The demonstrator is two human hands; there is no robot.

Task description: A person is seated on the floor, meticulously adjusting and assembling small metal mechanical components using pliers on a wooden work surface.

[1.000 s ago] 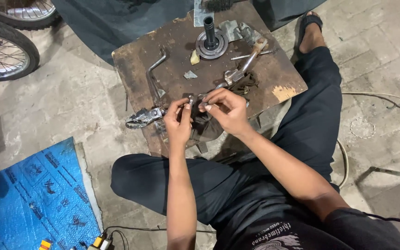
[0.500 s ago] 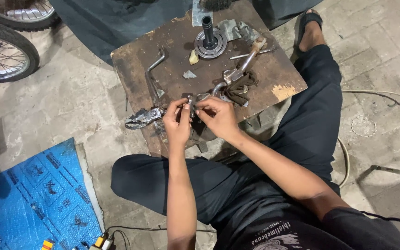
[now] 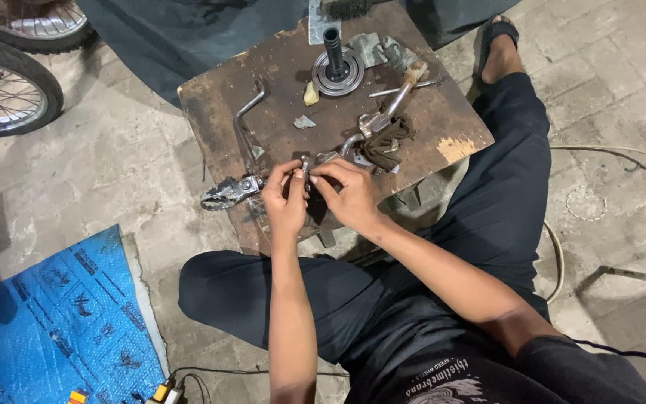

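Worn wooden board (image 3: 443,112); hands pinching metal part (image 3: 305,164).

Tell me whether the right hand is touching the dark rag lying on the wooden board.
Apart. The head view shows the right hand at the board's near edge, with bare wooden board and metal parts between it and the dark rag.

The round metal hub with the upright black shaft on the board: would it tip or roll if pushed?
The hub sits flat on a wide disc, so it would probably slide, not tip. It looks like solid metal, so likely heavy. The board looks rough, which may resist sliding.
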